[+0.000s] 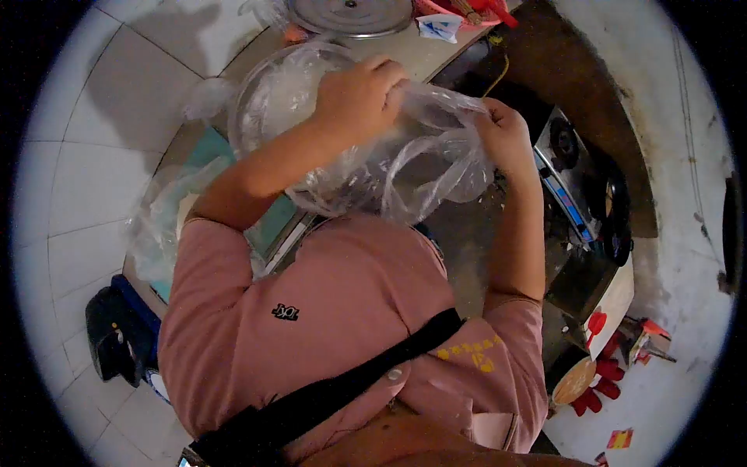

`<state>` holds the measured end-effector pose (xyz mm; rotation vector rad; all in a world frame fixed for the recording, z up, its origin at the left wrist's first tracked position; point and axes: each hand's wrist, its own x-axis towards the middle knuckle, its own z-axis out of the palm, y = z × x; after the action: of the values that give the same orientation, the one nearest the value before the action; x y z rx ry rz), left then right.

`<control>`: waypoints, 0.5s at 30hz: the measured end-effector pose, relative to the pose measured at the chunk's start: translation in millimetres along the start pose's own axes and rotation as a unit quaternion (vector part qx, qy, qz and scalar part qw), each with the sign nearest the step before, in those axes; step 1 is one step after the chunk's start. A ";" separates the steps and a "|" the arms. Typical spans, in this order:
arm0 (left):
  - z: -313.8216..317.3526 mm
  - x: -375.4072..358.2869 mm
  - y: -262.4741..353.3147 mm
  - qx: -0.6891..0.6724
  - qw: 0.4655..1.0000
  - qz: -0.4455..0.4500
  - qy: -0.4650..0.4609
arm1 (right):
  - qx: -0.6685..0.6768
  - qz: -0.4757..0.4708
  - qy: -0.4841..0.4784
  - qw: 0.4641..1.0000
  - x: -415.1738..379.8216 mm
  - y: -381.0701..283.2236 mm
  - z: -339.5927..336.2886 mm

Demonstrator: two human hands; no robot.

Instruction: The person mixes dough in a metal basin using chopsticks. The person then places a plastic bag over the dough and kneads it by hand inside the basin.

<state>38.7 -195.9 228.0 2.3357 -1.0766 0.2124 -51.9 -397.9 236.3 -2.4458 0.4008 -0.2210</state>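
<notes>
A large clear plastic bag (436, 167) is stretched between my hands, over a round bowl (253, 101) that seems covered in clear plastic. My left hand (362, 97) is closed on the gathered upper edge of the bag, above the bowl's right side. Over to the right, my right hand (502, 132) pinches the bag's other end. Loose folds of the bag hang below and between both hands. What lies inside the bowl is blurred by the plastic.
A round metal lid (350, 14) and a pink basket (467, 12) lie at the top. A gas stove (568, 171) stands at right. More plastic bags (159, 226) lie on a green board (210, 156) at left. Red gloves (599, 385) are at lower right.
</notes>
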 end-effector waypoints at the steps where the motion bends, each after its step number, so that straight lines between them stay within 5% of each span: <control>1: 2.3 3.7 -3.5 0.012 0.999 0.014 0.033 | -0.052 -0.043 0.011 0.998 -2.6 -3.0 -1.9; 4: 4.1 11.5 5.2 0.050 0.998 0.033 0.034 | -0.094 -0.250 0.150 0.952 -7.7 -38.4 -0.3; 8: 4.0 9.8 27.8 0.031 0.998 0.058 0.006 | -0.124 -0.148 0.058 0.980 -19.7 -49.5 30.3; 11: -8.3 -10.3 31.9 -0.012 0.993 0.091 -0.075 | -0.069 -0.199 0.070 0.975 -28.7 -40.0 40.4; 15: -10.9 -46.7 24.6 -0.278 0.946 0.124 -0.111 | -0.083 -0.304 -0.003 0.949 -54.0 -40.7 29.0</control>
<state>-9.7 -172.3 230.6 1.7434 -1.3351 -0.2431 -85.9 -332.6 235.9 -2.6718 -0.3693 -0.4531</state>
